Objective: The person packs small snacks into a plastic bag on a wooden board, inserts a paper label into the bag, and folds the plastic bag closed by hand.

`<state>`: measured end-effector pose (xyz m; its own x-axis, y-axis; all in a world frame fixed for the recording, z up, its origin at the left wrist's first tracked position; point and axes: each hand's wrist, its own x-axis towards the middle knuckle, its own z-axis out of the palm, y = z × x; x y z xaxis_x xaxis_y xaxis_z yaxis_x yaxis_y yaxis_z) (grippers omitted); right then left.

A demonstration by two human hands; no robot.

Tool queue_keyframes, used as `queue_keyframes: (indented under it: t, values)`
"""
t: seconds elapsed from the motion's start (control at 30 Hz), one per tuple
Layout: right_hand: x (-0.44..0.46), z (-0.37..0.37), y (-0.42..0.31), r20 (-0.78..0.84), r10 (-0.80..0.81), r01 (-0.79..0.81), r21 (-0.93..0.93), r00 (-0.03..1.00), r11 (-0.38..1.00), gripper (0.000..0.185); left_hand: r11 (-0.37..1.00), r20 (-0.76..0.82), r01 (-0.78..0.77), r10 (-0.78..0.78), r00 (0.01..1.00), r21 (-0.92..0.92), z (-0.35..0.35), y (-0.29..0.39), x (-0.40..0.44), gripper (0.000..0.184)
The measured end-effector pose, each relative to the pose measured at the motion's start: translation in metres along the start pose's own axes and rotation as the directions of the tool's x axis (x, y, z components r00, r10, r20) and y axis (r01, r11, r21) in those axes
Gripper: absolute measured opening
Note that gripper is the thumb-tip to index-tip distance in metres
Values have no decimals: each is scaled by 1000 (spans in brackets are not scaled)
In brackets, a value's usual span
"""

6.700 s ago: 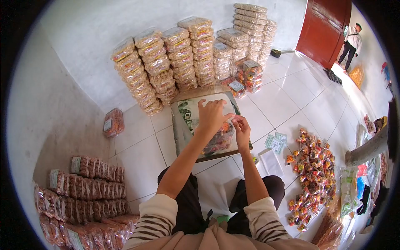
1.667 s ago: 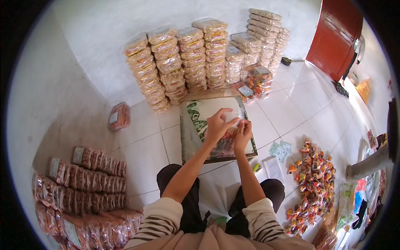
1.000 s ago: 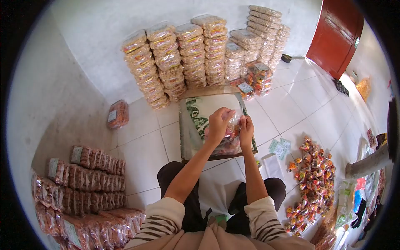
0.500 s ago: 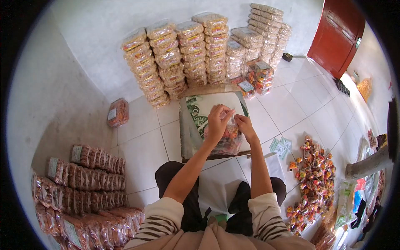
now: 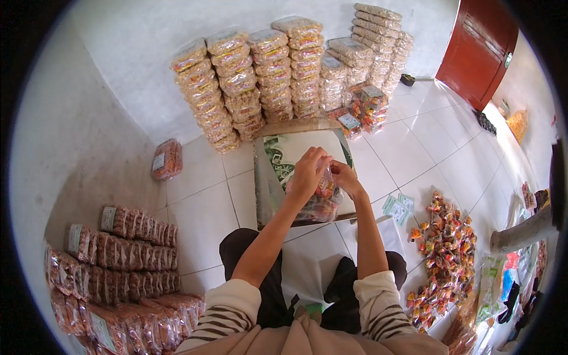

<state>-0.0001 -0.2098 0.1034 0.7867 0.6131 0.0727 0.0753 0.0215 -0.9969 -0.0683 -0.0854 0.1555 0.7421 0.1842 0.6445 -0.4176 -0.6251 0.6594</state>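
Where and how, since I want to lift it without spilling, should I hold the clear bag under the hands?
Probably cup the clear bag in both palms by its filled lower part, from the near side: it bulges there, while the left hand and right hand occupy the plastic top.

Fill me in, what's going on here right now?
A person seated at a low table is working on a clear bag of colourful contents. The left hand and right hand are close together, pinching the bag's top; whether it is sealed is hard to tell. To the right on the floor lie a loose pile of small packets and some printed labels. Beyond the table stand tall stacks of filled bags.
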Motion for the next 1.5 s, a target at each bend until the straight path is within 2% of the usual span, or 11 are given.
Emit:
queue_keyframes:
  t: [0.33,0.43,0.53,0.6,0.63,0.7,0.8,1.1,1.2,1.3,1.5]
  values:
    - [-13,-2,-3,-99,26,-28,-16,995,999,12,1000,-8,15,-15,1000,-28,1,-1,-3,14]
    - [-21,5,-5,-193,-50,-17,-330,980,944,14,1000,-31,23,-23,999,2,6,-1,-5,15]
    - [-30,10,-9,-276,-86,20,-234,957,972,18,998,-39,67,-66,997,23,8,-2,-4,17]
    - [-42,14,-9,-362,-175,222,91,915,971,20,996,-40,87,-86,995,14,9,-2,-2,17]
    - [-45,17,-7,-365,-176,223,88,914,971,20,995,-54,103,-103,993,-8,10,-2,-1,17]
    - [-49,22,1,-323,-425,327,-316,845,891,25,992,-59,119,-121,991,-35,12,0,-2,17]
    - [-50,31,10,-405,-417,337,-255,814,906,30,975,-23,224,-223,974,10,10,0,0,16]
    - [-31,17,13,-246,-340,199,-460,908,865,30,981,-40,86,-94,995,-173,10,-8,1,15]
    - [-37,25,3,-295,-370,211,-455,881,865,29,906,58,61,-40,998,-419,3,-29,1,32]
    - [-36,28,7,-365,-322,175,-382,874,908,25,912,162,134,-76,984,-388,-29,-35,-14,94]
    - [-35,37,11,-481,-243,86,-326,842,942,18,892,234,336,-273,933,-301,-24,-46,-40,66]
